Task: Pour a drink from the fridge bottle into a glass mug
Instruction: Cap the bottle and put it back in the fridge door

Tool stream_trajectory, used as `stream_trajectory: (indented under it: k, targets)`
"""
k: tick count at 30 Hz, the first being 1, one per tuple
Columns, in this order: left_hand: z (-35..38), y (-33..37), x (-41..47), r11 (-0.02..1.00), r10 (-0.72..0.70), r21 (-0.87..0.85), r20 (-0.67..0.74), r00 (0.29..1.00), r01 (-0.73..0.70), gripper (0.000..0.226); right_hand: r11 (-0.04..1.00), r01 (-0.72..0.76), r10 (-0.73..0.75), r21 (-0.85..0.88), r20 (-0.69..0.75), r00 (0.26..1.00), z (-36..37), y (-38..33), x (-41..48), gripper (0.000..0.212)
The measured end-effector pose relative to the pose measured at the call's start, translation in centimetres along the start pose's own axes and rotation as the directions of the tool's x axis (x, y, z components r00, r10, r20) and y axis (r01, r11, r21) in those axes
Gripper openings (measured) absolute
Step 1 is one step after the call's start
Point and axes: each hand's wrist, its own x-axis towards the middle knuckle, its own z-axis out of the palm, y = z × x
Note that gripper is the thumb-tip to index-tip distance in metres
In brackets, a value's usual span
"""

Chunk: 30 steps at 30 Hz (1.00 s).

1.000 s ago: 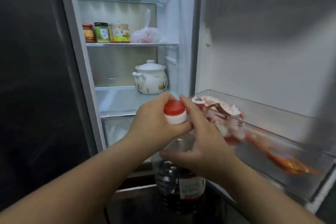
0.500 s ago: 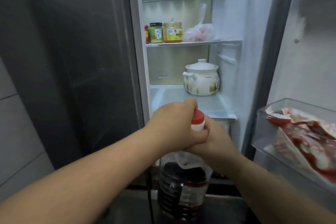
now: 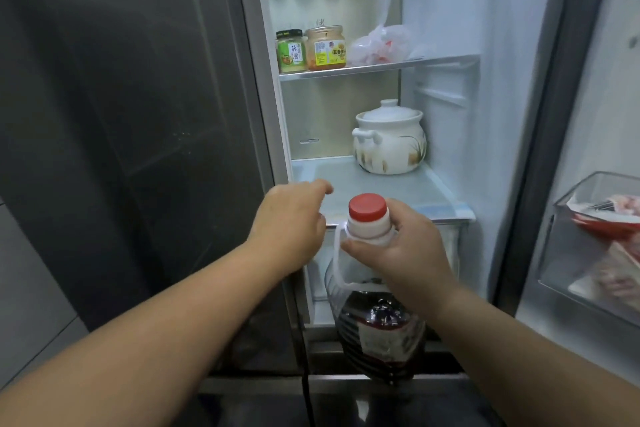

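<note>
Head view: dark drink [image 3: 374,310] inside red-capped bottle [image 3: 379,340]

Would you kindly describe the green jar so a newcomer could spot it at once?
In the open fridge, find the shelf above the white pot. Two jars stand at its left end; the green jar is the leftmost, with a dark lid, unlike the tan-lidded orange jar beside it.

The right hand [image 3: 398,253] grips the neck of the bottle [image 3: 381,329] just under its red cap [image 3: 367,206]. The left hand [image 3: 289,229] hovers just beside it, loosely curled. Behind them, a white pot [image 3: 389,139] stands on a fridge shelf [image 3: 339,177].
</note>
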Motion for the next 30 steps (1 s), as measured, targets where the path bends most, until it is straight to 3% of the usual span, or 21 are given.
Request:
stream_trajectory:
  k: [2, 3, 5, 8, 14, 19, 30]
  targets:
    - [2.4, -0.7, 1.1, 0.918, 0.132, 0.36, 0.11, 0.985, -0.164, 0.029, 0.999, 0.0, -0.001, -0.046, -0.028, 1.0, 1.1, 0.6, 0.5, 0.029]
    - [3.3, -1.3, 1.4, 0.858, 0.149, 0.462, 0.198, 0.969, -0.226, 0.024, 0.998, -0.006, 0.002, -0.066, -0.059, 0.998, 1.7, 1.0, 0.8, 0.03]
    - [4.7, -2.6, 1.7, 0.759, 0.109, 0.581, 0.334, 0.936, -0.295, 0.033, 0.995, -0.023, 0.011, -0.097, -0.117, 0.993, 2.7, 1.8, 1.3, 0.032]
    - [6.2, -3.6, 1.5, 0.638, 0.013, 0.692, 0.427, 0.904, -0.336, 0.066, 0.992, -0.047, 0.029, -0.119, -0.148, 0.989, 4.3, 2.5, 1.7, 0.034]
    - [7.5, -3.9, 1.5, 0.56, -0.049, 0.765, 0.414, 0.909, -0.319, 0.099, 0.987, -0.099, 0.077, -0.126, -0.169, 0.983, 7.6, 4.2, 2.4, 0.037]
    - [8.6, -5.0, 1.4, 0.453, -0.1, 0.811, 0.46, 0.883, -0.371, 0.106, 0.986, -0.113, 0.092, -0.119, -0.171, 0.981, 9.0, 5.1, 2.4, 0.038]
    - [9.0, -5.2, 0.7, 0.395, -0.124, 0.824, 0.485, 0.866, -0.405, 0.108, 0.988, -0.128, 0.112, -0.083, -0.174, 0.978, 9.4, 4.7, 1.3, 0.036]
